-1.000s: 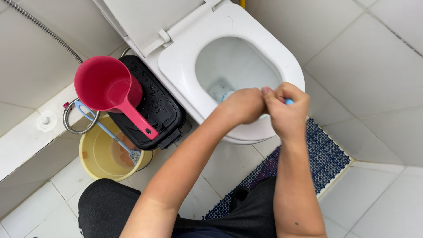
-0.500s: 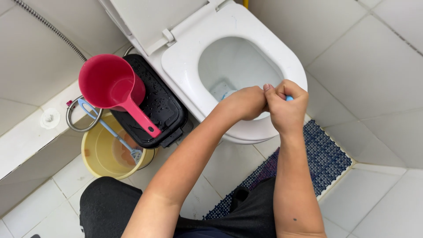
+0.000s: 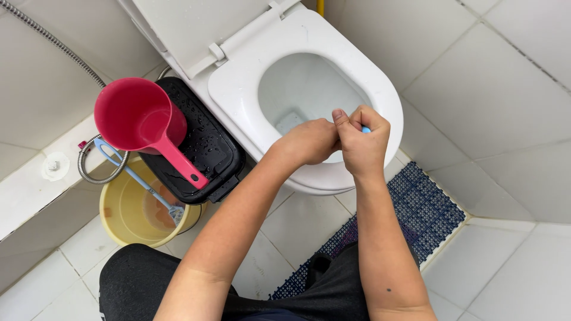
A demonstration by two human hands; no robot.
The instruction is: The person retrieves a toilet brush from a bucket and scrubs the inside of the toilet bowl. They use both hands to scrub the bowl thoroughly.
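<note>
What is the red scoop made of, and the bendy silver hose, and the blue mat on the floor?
The red scoop looks like smooth, slightly glossy moulded plastic. The silver hose looks like ribbed metal, going by its shiny rings, though it may be metal-look plastic. The blue mat seems to be plastic or rubber, formed as an open grid.

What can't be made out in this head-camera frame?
- The blue-handled tool: only a tip shows; the right hand and left hand hide the rest.
- Inside the yellow bucket: partly covered by the black bin and the red dipper.
- The toilet: lid and tank cut off by the top edge.
- The blue mat: partly behind the right forearm.
</note>
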